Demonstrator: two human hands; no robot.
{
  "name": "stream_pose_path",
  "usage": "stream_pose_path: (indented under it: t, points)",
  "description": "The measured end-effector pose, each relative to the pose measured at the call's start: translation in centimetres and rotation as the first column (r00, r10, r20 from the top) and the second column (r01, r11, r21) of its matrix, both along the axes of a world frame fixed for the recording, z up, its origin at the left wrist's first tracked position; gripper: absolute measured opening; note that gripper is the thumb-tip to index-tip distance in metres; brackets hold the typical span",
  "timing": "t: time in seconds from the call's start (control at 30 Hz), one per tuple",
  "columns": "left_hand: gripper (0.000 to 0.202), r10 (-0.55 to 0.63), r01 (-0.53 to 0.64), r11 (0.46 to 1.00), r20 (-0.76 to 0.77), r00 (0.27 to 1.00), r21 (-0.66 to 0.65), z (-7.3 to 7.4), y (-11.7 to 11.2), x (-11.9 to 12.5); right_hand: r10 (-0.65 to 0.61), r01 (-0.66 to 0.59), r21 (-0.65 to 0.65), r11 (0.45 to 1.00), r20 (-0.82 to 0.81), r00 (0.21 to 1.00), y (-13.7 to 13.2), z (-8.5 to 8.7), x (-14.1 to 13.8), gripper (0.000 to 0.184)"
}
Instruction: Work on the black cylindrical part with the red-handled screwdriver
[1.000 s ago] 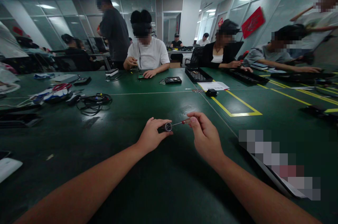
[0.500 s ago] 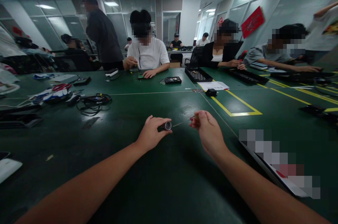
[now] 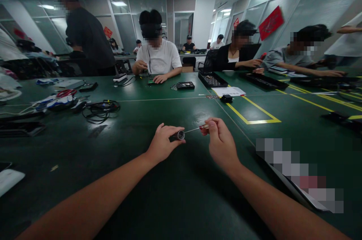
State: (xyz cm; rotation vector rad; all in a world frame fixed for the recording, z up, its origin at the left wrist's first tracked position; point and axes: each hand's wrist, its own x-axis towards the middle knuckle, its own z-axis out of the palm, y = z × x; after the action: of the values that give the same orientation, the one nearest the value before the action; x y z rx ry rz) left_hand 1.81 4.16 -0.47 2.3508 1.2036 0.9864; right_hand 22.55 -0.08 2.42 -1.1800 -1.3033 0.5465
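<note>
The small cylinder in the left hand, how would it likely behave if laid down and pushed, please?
The small cylinder would probably roll, given its round end. It may be fairly light, being small enough for the left hand to hold in a pinch.

Sm. dk. cylinder (image 3: 180,135), shiny round rim, held up nr. ctr., round end facing near side. Screwdriver (image 3: 201,127) just to R: thin metal shaft, reddish/clear hndl., tip pointing L at rim; contact unclear.
</note>
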Motion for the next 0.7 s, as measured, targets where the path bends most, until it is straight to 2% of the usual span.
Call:
stream_pose_path:
  t: [0.17, 0.4, 0.7]
  points:
    - [0.041, 0.004, -0.004, 1.000, 0.000, 1.000, 0.009, -0.02, -0.05, -0.02, 0.011, -0.013, 0.036, 0.999, 0.060, 0.998, -0.34, 0.08, -0.03, 0.027]
    - [0.040, 0.004, -0.004, 1.000, -0.001, 1.000, 0.001, 0.19, -0.18, 0.02, 0.001, -0.004, 0.066, 0.998, 0.039, 0.999, -0.56, 0.21, -0.09, 0.027]
    - [0.041, 0.003, -0.003, 1.000, 0.004, 1.000, 0.000, 0.04, -0.12, -0.01, 0.004, -0.009, 0.052, 0.999, 0.090, 0.996, -0.69, 0.33, -0.09, 0.026]
